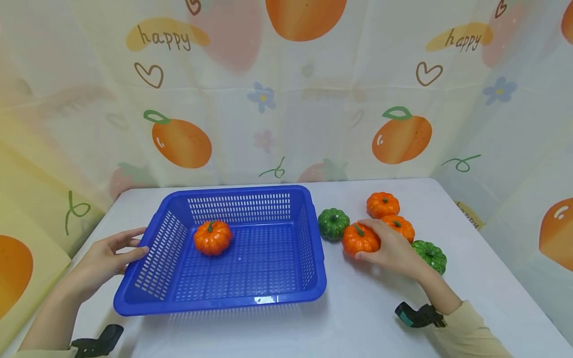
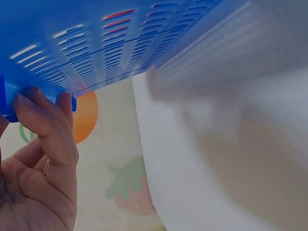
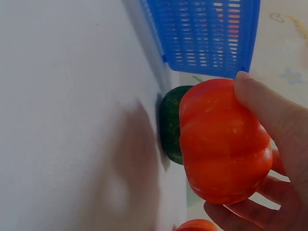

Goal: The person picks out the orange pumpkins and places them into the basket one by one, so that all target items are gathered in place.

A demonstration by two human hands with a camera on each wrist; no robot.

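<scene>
A blue plastic basket [image 1: 250, 300] with slotted walls stands at the left and middle of the table. Inside it, toward the left, lies one small orange pumpkin [image 1: 213, 238]. My left hand [image 1: 100, 261] pinches the basket's left rim, thumb on top and fingers under the edge [image 2: 41, 98]. Right of the basket, my right hand [image 1: 394, 248] grips another orange pumpkin [image 1: 359, 239] between thumb and fingers; in the right wrist view this pumpkin [image 3: 224, 142] is raised off the tabletop. A green pumpkin [image 1: 333, 224] sits between it and the basket.
Behind my right hand are two more orange pumpkins [image 1: 382, 205], close together. Another green pumpkin [image 1: 430, 256] sits beside my right wrist, partly covered. The white table [image 1: 358, 323] backs onto a patterned curtain [image 1: 313, 124].
</scene>
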